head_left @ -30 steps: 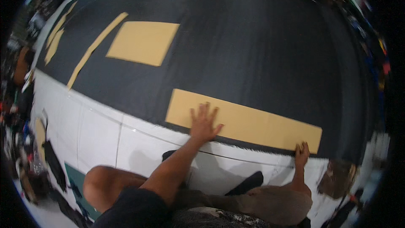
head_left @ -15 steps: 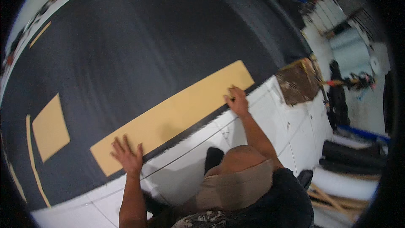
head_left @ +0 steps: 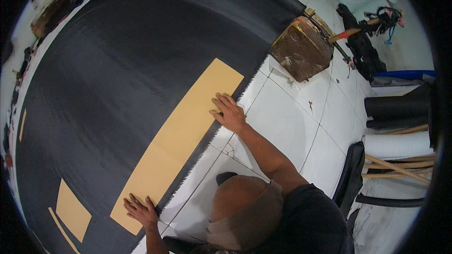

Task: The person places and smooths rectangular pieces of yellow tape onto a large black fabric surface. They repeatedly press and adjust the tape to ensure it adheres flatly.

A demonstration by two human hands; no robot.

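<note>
A long tan card strip (head_left: 172, 136) lies slantwise on a wide black sheet (head_left: 108, 84), close to the sheet's frayed near edge. My left hand (head_left: 143, 210) rests on its near end, open, fingers spread. Farther up, my right hand (head_left: 230, 113) presses the strip's right edge with bent fingers. Something thin and yellowish shows between its thumb and fingers, mostly hidden by the hand, so I cannot make out its kind.
A four-sided tan card piece (head_left: 74, 211) and a narrow strip (head_left: 63, 230) lie at the lower left. A brown block (head_left: 303, 49) weighs on the sheet's right corner. Black and white rolls (head_left: 398, 147) and wooden sticks (head_left: 400, 169) stand right, on white floor tiles (head_left: 282, 113).
My view has turned, so the strip now appears steeper and the brown block nearer the middle. Both hands stay on the strip in about the same places.
</note>
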